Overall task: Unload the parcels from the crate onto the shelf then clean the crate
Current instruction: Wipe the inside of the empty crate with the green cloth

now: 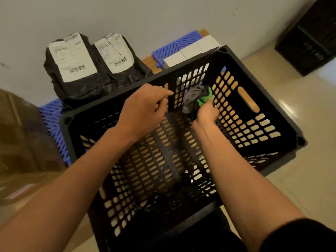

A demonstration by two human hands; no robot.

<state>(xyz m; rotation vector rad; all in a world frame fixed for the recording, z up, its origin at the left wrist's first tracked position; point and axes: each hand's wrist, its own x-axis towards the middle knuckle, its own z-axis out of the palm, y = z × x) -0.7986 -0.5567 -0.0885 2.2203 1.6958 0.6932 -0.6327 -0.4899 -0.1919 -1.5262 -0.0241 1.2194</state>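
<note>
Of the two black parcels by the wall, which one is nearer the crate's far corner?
The right parcel, the smaller one with the creased label. Its lower edge reaches the crate rim, while the left parcel sits further left.

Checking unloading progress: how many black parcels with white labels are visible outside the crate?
2. Left parcel and right parcel stand side by side against the wall, behind the crate. The crate's far wall could hide others.
</note>
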